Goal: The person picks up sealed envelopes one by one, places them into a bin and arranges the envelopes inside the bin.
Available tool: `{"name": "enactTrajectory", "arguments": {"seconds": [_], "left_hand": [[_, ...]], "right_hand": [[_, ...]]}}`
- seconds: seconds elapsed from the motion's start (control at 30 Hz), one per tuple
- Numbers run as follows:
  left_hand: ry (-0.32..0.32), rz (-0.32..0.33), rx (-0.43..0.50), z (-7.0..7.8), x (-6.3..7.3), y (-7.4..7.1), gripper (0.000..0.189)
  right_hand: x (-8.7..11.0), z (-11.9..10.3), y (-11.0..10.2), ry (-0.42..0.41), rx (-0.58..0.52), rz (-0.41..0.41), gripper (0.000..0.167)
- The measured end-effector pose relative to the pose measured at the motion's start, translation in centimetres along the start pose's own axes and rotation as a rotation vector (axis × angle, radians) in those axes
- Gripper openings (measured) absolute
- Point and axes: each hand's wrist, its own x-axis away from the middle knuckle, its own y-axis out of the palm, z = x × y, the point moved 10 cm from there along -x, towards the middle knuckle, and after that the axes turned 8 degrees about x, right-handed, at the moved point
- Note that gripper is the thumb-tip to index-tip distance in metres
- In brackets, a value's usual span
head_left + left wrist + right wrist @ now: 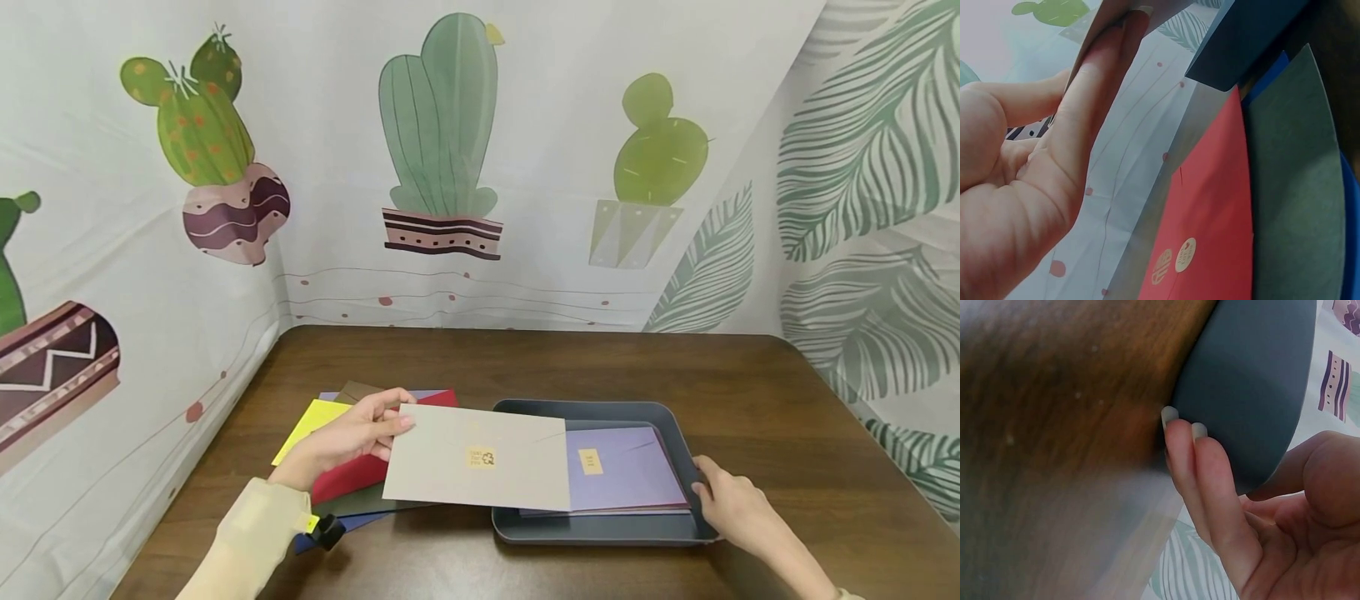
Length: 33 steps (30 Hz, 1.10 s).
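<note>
A cream envelope (442, 475) with a small gold sticker is pinched at its left edge by my left hand (358, 437), thumb on top and fingers beneath. Its right end overlaps a dark grey tray (592, 532) in the head view. Inside the tray lies a lavender envelope (626, 475) on top of other envelopes. My right hand (738, 504) grips the tray's right side, thumb over the rim; in the right wrist view its fingers (1213, 481) lie against the outer wall (1241, 394).
Left of the tray is a loose pile of envelopes: yellow (318, 417), red (348, 477), dark green (1291, 175), brown and blue ones. They lie partly under my left hand on the brown wooden table (585, 367). A cactus-print cloth (330, 167) hangs behind.
</note>
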Motion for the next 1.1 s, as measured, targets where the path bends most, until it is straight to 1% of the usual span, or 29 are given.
{"name": "enactTrajectory", "arguments": {"seconds": [0.3, 0.67, 0.8, 0.97, 1.1], "left_hand": [[-0.026, -0.003, 0.014, -0.6, -0.9, 0.8, 0.026], [-0.018, -0.033, 0.052, -1.3, -2.0, 2.0, 0.020], [-0.020, -0.021, 0.069, -1.6, -2.2, 2.0, 0.018], [-0.016, -0.013, 0.094, -1.6, -2.4, 2.2, 0.019], [-0.011, -0.009, 0.078, -1.6, -2.6, 2.3, 0.019]], "right_hand": [[0.1, 0.1, -0.1, -0.011, 0.015, 0.032, 0.032], [0.1, 0.0, -0.1, -0.011, 0.015, 0.023, 0.032], [0.1, 0.0, -0.1, -0.008, 0.010, 0.014, 0.032], [0.1, 0.0, 0.0, -0.010, 0.009, 0.016, 0.033], [0.1, 0.0, -0.1, -0.014, 0.015, 0.023, 0.033]]}}
